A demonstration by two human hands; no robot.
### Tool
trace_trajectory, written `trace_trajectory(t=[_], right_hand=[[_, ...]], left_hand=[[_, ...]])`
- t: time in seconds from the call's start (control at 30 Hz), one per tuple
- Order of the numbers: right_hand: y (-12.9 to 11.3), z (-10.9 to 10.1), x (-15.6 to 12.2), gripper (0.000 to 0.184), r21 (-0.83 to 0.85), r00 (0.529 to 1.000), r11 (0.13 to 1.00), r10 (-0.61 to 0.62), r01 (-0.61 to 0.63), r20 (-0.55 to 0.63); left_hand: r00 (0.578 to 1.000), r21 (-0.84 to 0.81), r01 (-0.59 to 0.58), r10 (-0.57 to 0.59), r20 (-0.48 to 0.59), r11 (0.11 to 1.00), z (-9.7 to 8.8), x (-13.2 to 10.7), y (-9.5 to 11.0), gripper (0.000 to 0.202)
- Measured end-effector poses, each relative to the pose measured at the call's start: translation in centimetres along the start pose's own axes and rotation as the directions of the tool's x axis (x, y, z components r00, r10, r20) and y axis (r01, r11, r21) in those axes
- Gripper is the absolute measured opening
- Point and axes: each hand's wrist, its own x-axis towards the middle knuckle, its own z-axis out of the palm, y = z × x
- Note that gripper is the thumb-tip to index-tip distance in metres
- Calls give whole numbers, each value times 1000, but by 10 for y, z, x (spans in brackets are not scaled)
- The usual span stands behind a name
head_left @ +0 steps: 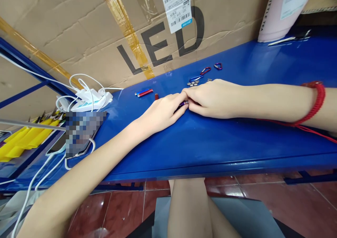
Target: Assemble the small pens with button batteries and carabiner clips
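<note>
Over the blue shelf top (223,139) my two hands meet, fingertips touching. My left hand (165,111) is closed around a small purple tube (183,104) with a shiny end. My right hand (213,99) pinches at the tube's right end; its fingertips partly hide what they hold. Behind the right hand lie several silver button cells (193,84), a blue carabiner (196,78), a red carabiner (205,70) and a purple carabiner (218,66). Left of them are a red tube (145,93) and a blue tube (142,91). Another red piece (156,96) shows partly behind my left hand.
A large cardboard box (86,31) marked LED stands along the back. At left are a white power strip (89,99) with cables, a phone-like device (85,132) and yellow-handled tools (31,136). A pink container (281,13) and thin tool (286,38) are at back right.
</note>
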Motion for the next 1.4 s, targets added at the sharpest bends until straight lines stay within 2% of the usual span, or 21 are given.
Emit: trace_trajectory(t=[0.4,0.77,1.4], right_hand=[[0,0,0,27,20,1000,1000,4,-4,13],[0,0,1,31,-12,1000,1000,-12,12,24],[0,0,0,32,32,999,999,11,-13,42]], left_hand=[[1000,-6,-2,2,2,1000,-1,-1,2,24],[1000,-3,-10,10,-9,1000,-1,-1,1,23],[1000,4,8,-8,7,1000,-2,0,3,22]])
